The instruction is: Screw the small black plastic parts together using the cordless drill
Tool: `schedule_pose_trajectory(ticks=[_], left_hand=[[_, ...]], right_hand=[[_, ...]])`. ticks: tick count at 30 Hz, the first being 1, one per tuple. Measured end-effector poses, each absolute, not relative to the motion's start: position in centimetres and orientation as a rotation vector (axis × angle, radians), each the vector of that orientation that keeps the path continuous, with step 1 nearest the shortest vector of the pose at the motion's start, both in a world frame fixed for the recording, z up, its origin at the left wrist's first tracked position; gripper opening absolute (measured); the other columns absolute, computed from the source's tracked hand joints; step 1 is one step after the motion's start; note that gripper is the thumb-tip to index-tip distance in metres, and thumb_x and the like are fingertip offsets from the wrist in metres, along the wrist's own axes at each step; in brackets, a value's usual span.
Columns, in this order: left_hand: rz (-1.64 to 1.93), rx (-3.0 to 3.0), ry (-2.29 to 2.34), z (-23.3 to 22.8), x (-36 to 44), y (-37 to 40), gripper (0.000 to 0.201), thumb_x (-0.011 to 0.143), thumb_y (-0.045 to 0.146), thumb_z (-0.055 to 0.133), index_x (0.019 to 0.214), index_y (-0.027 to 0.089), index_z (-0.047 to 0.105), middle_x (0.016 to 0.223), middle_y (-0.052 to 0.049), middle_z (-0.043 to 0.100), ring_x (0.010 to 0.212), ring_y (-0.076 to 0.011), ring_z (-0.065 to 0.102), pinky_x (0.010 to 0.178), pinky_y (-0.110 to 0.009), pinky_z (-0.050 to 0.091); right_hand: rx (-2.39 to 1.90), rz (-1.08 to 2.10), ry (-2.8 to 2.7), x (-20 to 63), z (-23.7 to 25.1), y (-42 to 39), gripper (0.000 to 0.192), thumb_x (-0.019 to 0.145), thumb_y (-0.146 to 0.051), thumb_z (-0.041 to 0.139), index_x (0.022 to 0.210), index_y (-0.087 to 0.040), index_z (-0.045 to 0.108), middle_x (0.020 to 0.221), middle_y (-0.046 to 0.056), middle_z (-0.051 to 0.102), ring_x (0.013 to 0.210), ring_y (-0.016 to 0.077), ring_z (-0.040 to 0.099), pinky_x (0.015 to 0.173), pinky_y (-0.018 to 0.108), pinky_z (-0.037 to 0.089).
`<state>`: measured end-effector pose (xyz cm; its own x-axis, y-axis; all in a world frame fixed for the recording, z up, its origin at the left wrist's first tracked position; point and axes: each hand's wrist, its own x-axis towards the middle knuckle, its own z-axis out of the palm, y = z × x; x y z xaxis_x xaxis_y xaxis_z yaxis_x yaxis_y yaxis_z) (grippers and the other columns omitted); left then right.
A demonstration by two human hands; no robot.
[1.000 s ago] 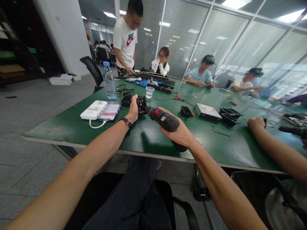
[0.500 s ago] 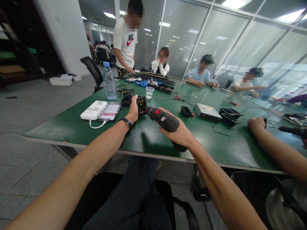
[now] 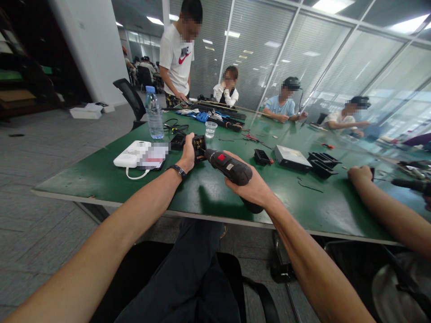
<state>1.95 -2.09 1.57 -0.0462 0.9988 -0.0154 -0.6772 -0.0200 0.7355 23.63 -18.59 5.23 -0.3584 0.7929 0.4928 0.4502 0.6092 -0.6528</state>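
Note:
My left hand [image 3: 189, 154] grips a small black plastic box [image 3: 200, 148] by its left side, tilted so its open face with brass-coloured parts points right. In my right hand [image 3: 254, 188] is a black cordless drill [image 3: 232, 168] with a red patch on top. Its chuck points left into the box's open face; whether the bit touches anything inside is too small to tell. Just left of my left hand another black box [image 3: 177, 141] lies on the green table [image 3: 215, 197].
Left stand a water bottle [image 3: 154, 114] and a white power bank [image 3: 129, 154] cabled to a phone. A plastic cup [image 3: 210, 129] is behind the box. Right lie a black housing [image 3: 261, 156], a silver box [image 3: 292, 158] and black trays [image 3: 323, 163]. A co-worker's arm [image 3: 387, 206] reaches in.

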Motion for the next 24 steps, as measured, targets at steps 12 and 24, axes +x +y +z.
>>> schedule_pose_trajectory(ticks=[12, 24], left_hand=[[1.517, 0.632, 0.689, 1.57, 1.99, -2.19, 0.043, 0.109, 0.061, 0.065, 0.091, 0.022, 0.070, 0.073, -0.006, 0.077, 0.071, -0.0260, 0.082, 0.062, -0.031, 0.066], [1.511, 0.615, 0.685, 1.69, 2.04, -2.21, 0.043, 0.110, 0.060, 0.063, 0.091, 0.022, 0.071, 0.076, -0.007, 0.079, 0.070, -0.0272, 0.083, 0.061, -0.033, 0.066]], right_hand=[[-0.979, 0.534, -2.002, 23.66, 5.24, -18.51, 0.092, 0.083, -0.019, 0.078, 0.173, -0.023, 0.063, 0.160, 0.011, 0.078, 0.140, 0.0312, 0.078, 0.129, 0.049, 0.055], [-0.986, 0.518, -2.008, 23.59, 5.41, -18.61, 0.091, 0.082, -0.018, 0.077, 0.172, -0.022, 0.063, 0.166, 0.012, 0.075, 0.147, 0.0334, 0.075, 0.133, 0.052, 0.052]])
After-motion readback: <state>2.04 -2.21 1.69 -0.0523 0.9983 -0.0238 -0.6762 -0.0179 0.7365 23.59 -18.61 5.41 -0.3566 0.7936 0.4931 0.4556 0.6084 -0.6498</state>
